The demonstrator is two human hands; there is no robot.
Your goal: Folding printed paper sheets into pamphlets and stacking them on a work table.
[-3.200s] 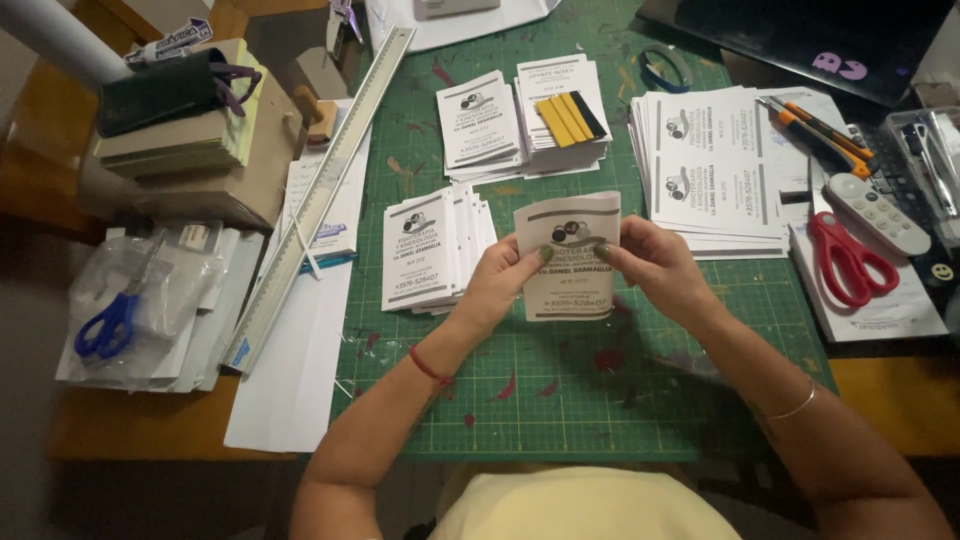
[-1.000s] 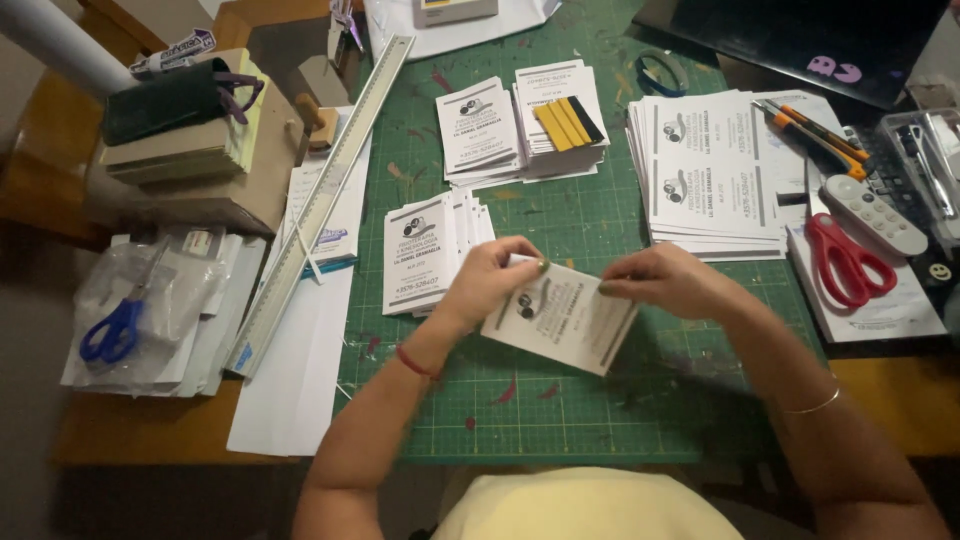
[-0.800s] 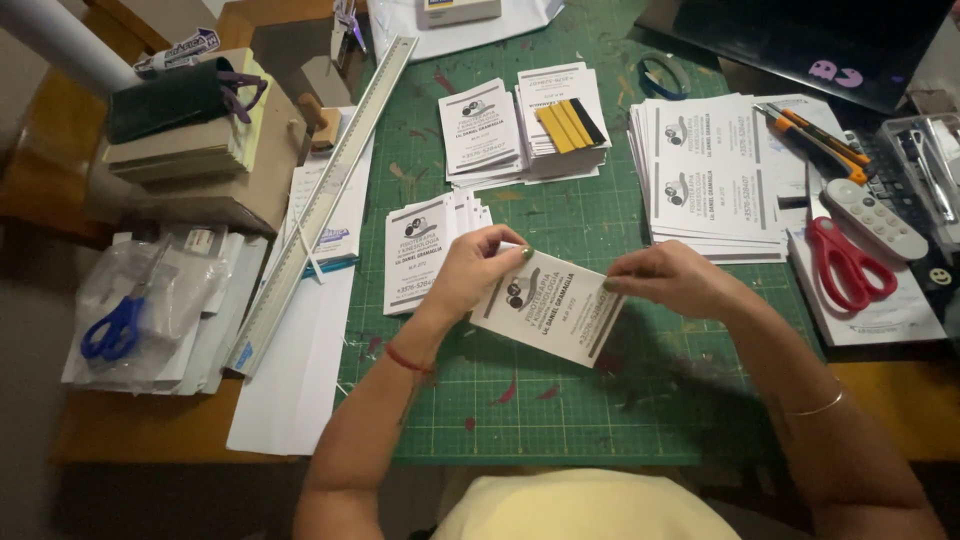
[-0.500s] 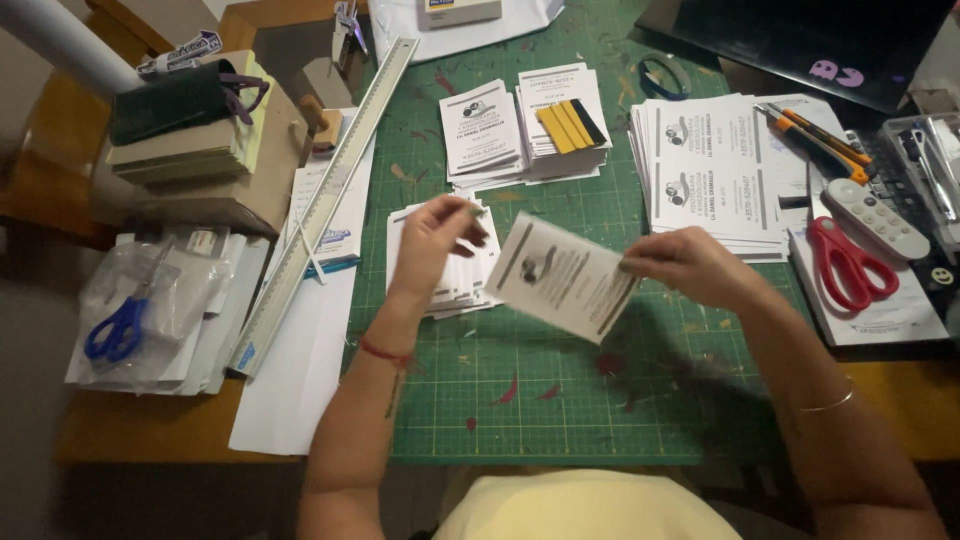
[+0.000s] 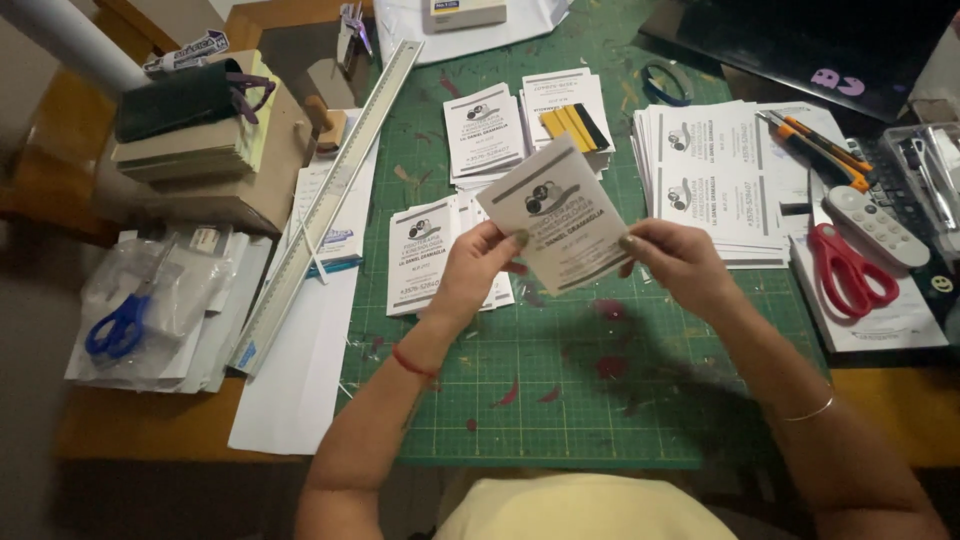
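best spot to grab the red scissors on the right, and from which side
Take the red scissors by the looped handles, coming from the near side. They lie flat on a white sheet with the loops toward the person and the blades pointing away beside the white remote, so the handles are open to reach.

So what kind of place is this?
Probably a home craft or paper-cutting desk: a green cutting mat covers the table, with a long metal ruler, red scissors and stacks of printed cards. Both hands hold one card.

A card stack (image 5: 425, 255) lies on the cutting mat (image 5: 560, 400), ruler (image 5: 330, 190) left, scissors (image 5: 845, 270) right.
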